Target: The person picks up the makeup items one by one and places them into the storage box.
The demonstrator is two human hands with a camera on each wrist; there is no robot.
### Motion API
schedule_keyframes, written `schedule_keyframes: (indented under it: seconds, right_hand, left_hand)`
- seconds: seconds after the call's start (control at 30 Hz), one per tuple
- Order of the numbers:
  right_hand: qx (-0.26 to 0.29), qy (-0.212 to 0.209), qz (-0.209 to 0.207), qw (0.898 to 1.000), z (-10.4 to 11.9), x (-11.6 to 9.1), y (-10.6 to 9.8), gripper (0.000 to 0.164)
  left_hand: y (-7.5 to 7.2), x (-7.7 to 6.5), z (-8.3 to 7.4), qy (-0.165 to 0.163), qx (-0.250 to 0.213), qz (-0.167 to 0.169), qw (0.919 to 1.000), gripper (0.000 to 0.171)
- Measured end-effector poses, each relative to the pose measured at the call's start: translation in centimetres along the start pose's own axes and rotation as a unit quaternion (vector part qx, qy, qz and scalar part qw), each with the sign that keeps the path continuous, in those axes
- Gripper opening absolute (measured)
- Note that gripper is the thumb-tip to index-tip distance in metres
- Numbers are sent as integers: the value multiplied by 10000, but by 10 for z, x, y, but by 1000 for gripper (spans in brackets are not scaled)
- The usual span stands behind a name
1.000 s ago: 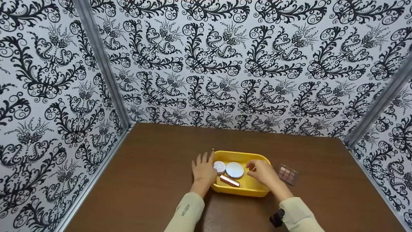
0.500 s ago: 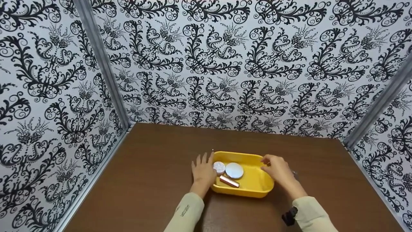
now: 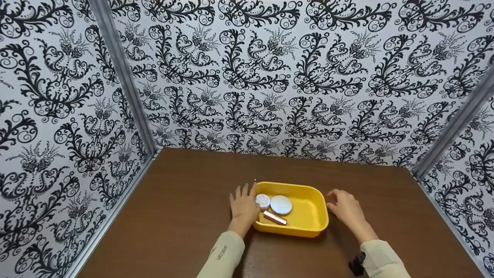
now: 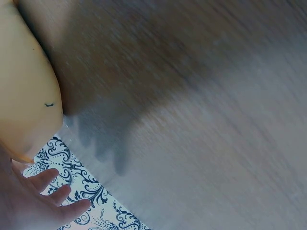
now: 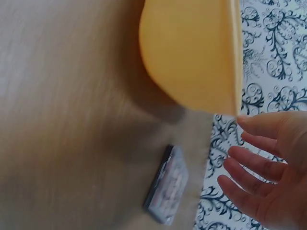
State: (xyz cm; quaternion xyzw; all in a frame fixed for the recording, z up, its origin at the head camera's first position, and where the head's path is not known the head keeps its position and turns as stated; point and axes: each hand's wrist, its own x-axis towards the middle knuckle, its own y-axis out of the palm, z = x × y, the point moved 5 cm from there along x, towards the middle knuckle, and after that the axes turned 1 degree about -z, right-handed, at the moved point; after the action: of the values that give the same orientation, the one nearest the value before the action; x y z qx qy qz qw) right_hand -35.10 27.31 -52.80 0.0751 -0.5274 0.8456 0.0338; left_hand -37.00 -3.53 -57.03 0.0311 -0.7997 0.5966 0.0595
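My left hand rests against the left end of a yellow plastic tray, fingers straight and spread. Inside the tray are a pale round compact, a smaller round case with a star pattern and a shiny rose-gold lipstick tube. Just beyond the tray's right end hovers my right hand, its fingers loosely bent and holding nothing. In the right wrist view an eyeshadow palette with a clear lid lies on the table near that hand. The head view hides the palette behind the hand.
A brown wooden table carries everything. Walls with black-and-white scroll patterns stand at the back and both sides, with a grey metal post in the left corner. A dark device is at the right wrist.
My right hand has moved from over the inside of the tray to the right, past its end, and now covers the palette in the head view. The left hand has stayed put.
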Motion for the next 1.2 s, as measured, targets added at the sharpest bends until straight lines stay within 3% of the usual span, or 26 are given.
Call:
schedule_keyframes:
  seconds: [0.53, 0.9, 1.2]
  right_hand:
    - [-608, 204, -228, 9977, -48, -10, 11, 38]
    - [-165, 641, 166, 9977, -71, -14, 16, 62]
    - [136, 569, 581, 9966, -76, -10, 17, 67]
  left_hand:
    - [1, 0, 0, -31, 77, 68, 9999, 65]
    - [-2, -1, -1, -3, 4, -65, 10000, 65]
    - [1, 0, -2, -23, 108, 28, 9999, 64]
